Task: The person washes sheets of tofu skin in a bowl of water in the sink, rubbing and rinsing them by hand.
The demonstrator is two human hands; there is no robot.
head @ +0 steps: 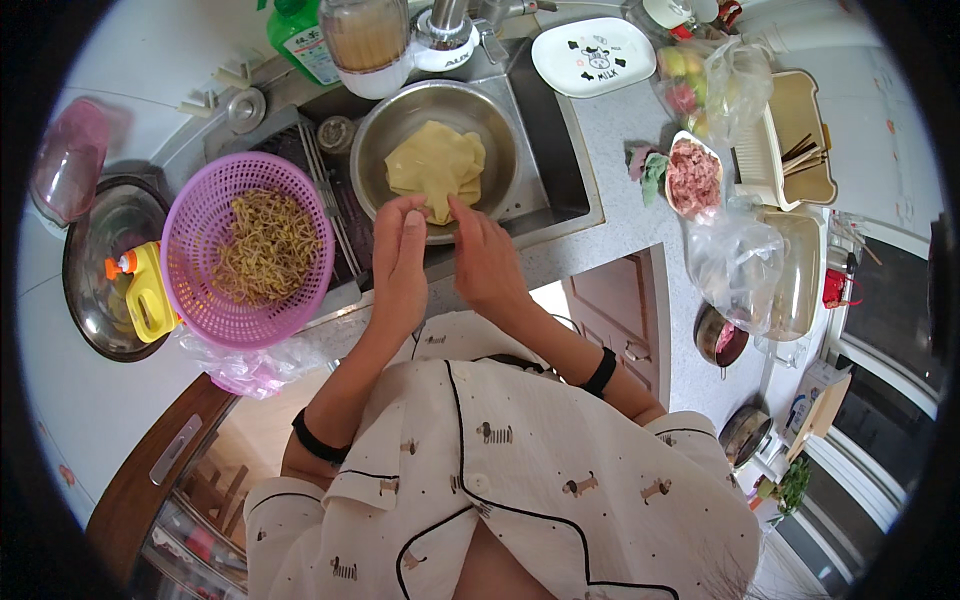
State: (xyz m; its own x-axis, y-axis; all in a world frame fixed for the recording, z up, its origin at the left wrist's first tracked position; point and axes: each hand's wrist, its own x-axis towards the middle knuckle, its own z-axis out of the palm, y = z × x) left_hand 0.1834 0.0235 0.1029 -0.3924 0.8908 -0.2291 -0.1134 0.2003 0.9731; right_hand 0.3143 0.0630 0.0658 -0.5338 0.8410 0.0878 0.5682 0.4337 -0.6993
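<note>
A pale yellow, folded sheet of food, which looks like tofu skin, lies in a round stainless steel basin set in the sink. Over the basin's near rim, my left hand pinches the sheet's near edge at the fingertips. Close beside it, my right hand pinches the same edge, a short gap away. The sheet narrows to a creased tip between my fingers. Left of the sink stands a pink plastic colander holding bean sprouts.
A faucet with a water filter rises behind the basin. A white tray lies right of the sink. Further right are a dish of chopped meat, plastic bags and a small pot. A yellow bottle stands left of the colander.
</note>
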